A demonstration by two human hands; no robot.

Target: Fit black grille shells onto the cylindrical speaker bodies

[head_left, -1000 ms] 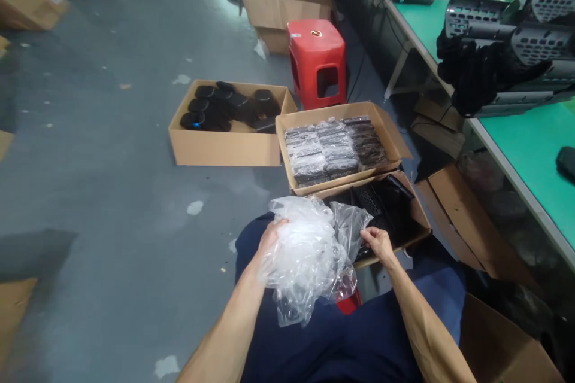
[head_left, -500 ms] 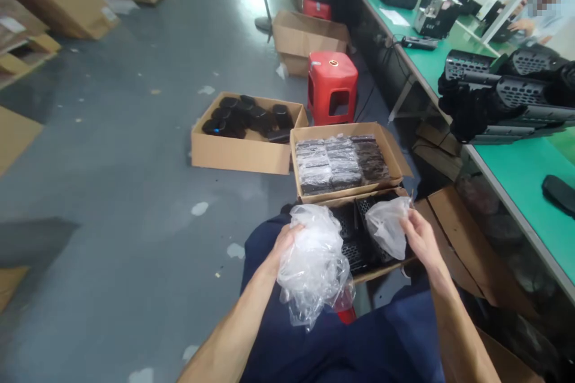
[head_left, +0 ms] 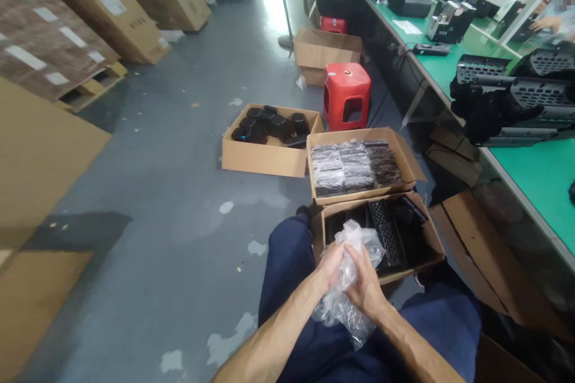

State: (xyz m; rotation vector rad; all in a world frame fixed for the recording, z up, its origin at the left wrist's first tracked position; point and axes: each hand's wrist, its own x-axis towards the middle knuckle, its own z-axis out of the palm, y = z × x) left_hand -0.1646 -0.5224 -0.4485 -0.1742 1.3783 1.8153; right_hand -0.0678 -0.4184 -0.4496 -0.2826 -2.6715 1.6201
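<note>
The person's left hand [head_left: 331,264] and right hand [head_left: 365,280] come together around a crumpled bundle of clear plastic [head_left: 345,316], the fingers of both curled in and pressing it from either side, though some fingertips are hidden in the folds; the bundle is above the lap, between the knees, its top bunching up past the hands and its loose end hanging below them; just beyond it sits an open carton [head_left: 435,234] holding black perforated parts [head_left: 385,233], and touching that carton's far side is another box [head_left: 359,193] with rows of plastic-wrapped packs [head_left: 342,164]; farther off, a third box [head_left: 265,158] holds black pieces [head_left: 268,124], near a red stool [head_left: 347,90]
</note>
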